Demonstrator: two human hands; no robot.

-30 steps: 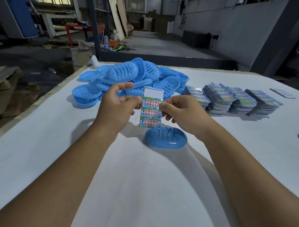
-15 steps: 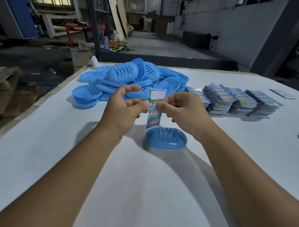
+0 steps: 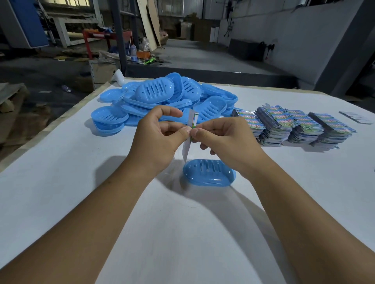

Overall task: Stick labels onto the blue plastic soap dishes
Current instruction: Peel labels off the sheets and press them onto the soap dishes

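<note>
Edge-on, the label strip pinched by left hand and right hand seems unreadable.

We note a dim workshop with a grey concrete floor and a pale grey wall at right. A dark steel post rises beyond the white table. Timber boards lean beside a red frame; daylight enters windows upper left.
</note>
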